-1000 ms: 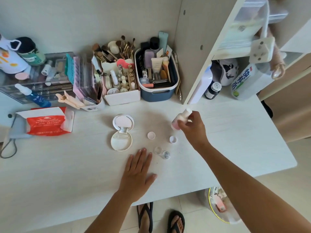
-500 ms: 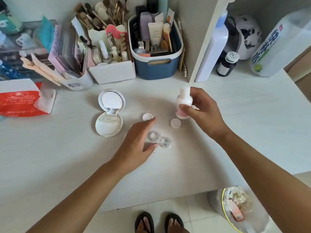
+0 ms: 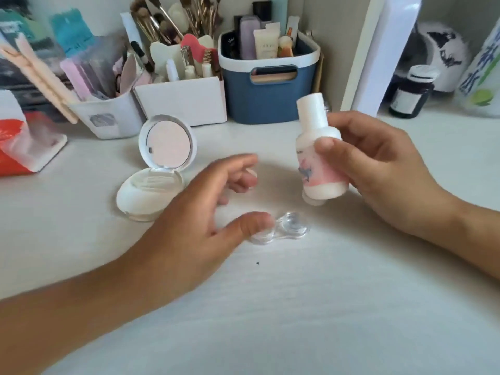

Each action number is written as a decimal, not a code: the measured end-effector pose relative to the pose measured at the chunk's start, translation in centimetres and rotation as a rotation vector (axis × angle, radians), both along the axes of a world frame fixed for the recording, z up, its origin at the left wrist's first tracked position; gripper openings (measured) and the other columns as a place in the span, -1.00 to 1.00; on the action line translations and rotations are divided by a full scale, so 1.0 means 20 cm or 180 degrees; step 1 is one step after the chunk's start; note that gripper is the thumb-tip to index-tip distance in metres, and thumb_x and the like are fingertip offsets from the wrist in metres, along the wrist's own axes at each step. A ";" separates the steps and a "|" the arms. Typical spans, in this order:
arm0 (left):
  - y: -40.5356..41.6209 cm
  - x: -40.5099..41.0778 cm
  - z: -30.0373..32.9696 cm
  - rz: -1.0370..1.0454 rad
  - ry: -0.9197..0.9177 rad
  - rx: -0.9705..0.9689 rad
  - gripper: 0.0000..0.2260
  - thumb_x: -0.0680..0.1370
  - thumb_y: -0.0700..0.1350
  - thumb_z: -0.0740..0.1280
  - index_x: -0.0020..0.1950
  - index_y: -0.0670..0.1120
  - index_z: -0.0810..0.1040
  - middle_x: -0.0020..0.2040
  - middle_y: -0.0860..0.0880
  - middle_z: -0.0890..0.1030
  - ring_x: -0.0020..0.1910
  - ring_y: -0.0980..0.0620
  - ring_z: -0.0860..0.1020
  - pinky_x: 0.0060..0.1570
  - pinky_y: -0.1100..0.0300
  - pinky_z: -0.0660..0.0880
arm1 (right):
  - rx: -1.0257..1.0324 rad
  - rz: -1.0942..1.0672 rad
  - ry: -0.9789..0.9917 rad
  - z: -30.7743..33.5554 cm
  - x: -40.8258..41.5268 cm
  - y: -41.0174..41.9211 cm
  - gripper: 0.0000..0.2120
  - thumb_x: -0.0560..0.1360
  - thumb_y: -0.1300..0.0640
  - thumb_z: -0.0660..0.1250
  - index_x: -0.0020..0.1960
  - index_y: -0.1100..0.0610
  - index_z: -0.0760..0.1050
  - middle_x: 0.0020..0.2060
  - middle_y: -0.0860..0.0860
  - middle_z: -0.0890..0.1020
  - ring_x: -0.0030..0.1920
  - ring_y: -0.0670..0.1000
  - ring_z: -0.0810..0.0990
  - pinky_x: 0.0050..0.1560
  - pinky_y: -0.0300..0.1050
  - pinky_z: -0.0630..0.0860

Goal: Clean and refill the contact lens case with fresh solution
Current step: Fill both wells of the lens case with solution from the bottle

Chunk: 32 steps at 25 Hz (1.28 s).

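Broadly spread beneath everything, a white table (image 3: pixel 311 307), cluttered along its far edge. Seen at far centre, a blue basket (image 3: pixel 267 96) of tubes and bottles, flanked on its left by a white box (image 3: pixel 184 104) packed with makeup brushes. At far right, a dark jar (image 3: pixel 411 93) with a white lid, set beside a white upright panel (image 3: pixel 378 55). At far left, a red and white packet (image 3: pixel 21 144).

Reaching in from the near left, the left hand (image 3: pixel 194 220), fingers loosely spread and slightly curled, thumb tip touching the left well of the contact lens case (image 3: pixel 278 228); whether the fingers gripped anything could not be told through the blur. Entering from the right, the right hand (image 3: pixel 384 171), thumb and fingers curled round the solution bottle (image 3: pixel 319 155), held upright just above the table, white cap on, pink label facing near.

Left of centre, an open white compact (image 3: pixel 159 171), mirror lid raised. Lying on the table between the two hands, nearer than the bottle, the clear case, both wells uncovered. Partly hidden behind the left fingers, a small pale cap (image 3: pixel 251 175).
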State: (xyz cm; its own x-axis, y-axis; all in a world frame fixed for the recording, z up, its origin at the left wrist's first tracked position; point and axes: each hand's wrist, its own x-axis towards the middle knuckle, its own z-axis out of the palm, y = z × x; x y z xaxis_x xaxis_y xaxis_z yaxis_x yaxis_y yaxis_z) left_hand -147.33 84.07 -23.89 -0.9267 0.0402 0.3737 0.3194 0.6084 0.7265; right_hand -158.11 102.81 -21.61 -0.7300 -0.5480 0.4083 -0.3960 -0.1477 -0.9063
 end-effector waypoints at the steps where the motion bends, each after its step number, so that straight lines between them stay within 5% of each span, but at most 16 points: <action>1: -0.01 -0.04 0.03 -0.0044 0.0200 0.0035 -0.50 0.39 0.17 0.30 0.31 0.25 0.27 0.13 0.19 0.49 0.16 0.22 0.47 0.07 0.39 0.39 | 0.0030 0.0052 0.0124 -0.01 0.02 0.00 -0.85 0.44 0.11 0.38 0.01 0.03 0.52 -0.28 -0.14 0.65 -0.26 -0.14 0.61 -0.29 -0.21 0.58; 7: -0.05 -0.16 0.18 -0.0911 0.0354 -0.0185 -0.51 0.45 -0.16 0.30 0.34 0.11 0.30 0.20 -0.02 0.45 0.06 0.10 0.55 0.03 0.25 0.52 | 0.0688 0.0201 0.0599 -0.02 0.02 0.02 -0.48 0.26 0.03 0.48 0.20 0.01 0.50 0.04 -0.03 0.66 0.08 -0.06 0.60 0.11 -0.10 0.55; 10: -0.06 -0.15 0.19 -0.0642 0.0730 -0.0782 -0.70 0.47 -0.10 0.31 0.19 0.07 0.51 0.02 -0.03 0.54 -0.06 0.09 0.53 -0.06 0.27 0.49 | 0.0864 0.0087 0.0626 0.00 0.04 0.03 -0.53 0.19 0.04 0.47 0.09 0.01 0.55 -0.02 0.00 0.68 -0.01 -0.10 0.63 0.06 -0.16 0.58; 14: -0.05 -0.17 0.22 -0.0377 0.1316 -0.1589 -0.79 0.52 -0.11 0.23 0.09 -0.13 0.55 -0.12 -0.02 0.52 -0.20 0.20 0.42 -0.16 0.46 0.32 | 0.1000 -0.0077 0.0819 0.01 0.09 0.02 -0.60 0.25 0.02 0.42 0.07 0.05 0.57 -0.07 -0.03 0.69 -0.08 -0.16 0.62 -0.02 -0.22 0.58; 18: 0.01 -0.19 0.22 -0.0091 0.1004 -0.1580 -0.72 0.57 0.02 0.15 0.00 -0.14 0.53 -0.26 0.18 0.42 -0.25 0.29 0.41 -0.21 0.47 0.29 | 0.1126 -0.0289 0.1027 0.01 0.10 0.02 -0.62 0.26 -0.01 0.41 0.06 0.05 0.56 -0.09 -0.01 0.67 -0.06 -0.07 0.63 -0.02 -0.15 0.60; 21: 0.00 -0.18 0.29 0.0256 0.0390 -0.1499 -0.51 0.46 0.29 0.03 -0.20 -0.04 0.57 -0.38 0.12 0.54 -0.37 0.19 0.46 -0.32 0.37 0.32 | 0.1195 -0.0261 0.1031 0.02 0.09 0.02 -0.61 0.26 -0.01 0.41 0.08 0.02 0.54 -0.04 0.00 0.65 -0.03 -0.06 0.62 0.01 -0.13 0.60; 23: -0.03 -0.16 0.32 0.0075 0.0201 -0.1282 -0.53 0.38 0.31 0.04 -0.09 0.02 0.55 -0.22 0.07 0.58 -0.29 0.16 0.50 -0.21 0.25 0.40 | 0.1178 -0.0211 0.1119 0.03 0.09 0.01 -0.60 0.27 0.00 0.41 0.09 0.03 0.52 -0.01 0.03 0.64 -0.02 -0.07 0.61 0.04 -0.18 0.58; 25: -0.04 -0.14 0.35 -0.0446 0.0252 -0.1191 -0.63 0.40 0.16 0.27 0.17 0.10 0.44 -0.05 0.07 0.54 -0.16 0.18 0.50 -0.16 0.28 0.43 | 0.1220 -0.0255 0.1266 0.04 0.08 0.00 -0.59 0.25 -0.01 0.42 0.08 0.00 0.51 -0.02 -0.02 0.63 -0.03 -0.14 0.59 0.07 -0.26 0.54; 28: -0.06 -0.14 0.34 -0.0679 0.0590 -0.1409 -0.66 0.37 -0.07 0.47 0.12 0.06 0.51 -0.15 0.04 0.58 -0.23 0.21 0.50 -0.27 0.34 0.43 | 0.1256 -0.0306 0.1347 0.04 0.07 0.00 -0.59 0.23 -0.05 0.42 0.06 -0.06 0.51 -0.02 -0.08 0.63 -0.04 -0.17 0.58 0.08 -0.27 0.52; 32: -0.04 -0.15 0.30 -0.0173 0.0450 -0.1257 -0.74 0.53 0.10 0.18 0.16 0.05 0.47 -0.32 0.03 0.61 -0.35 0.12 0.56 -0.27 0.23 0.46 | 0.1362 -0.0299 0.1419 0.03 0.07 0.00 -0.57 0.22 -0.06 0.43 0.08 -0.05 0.51 -0.03 -0.14 0.63 -0.02 -0.18 0.59 0.09 -0.32 0.50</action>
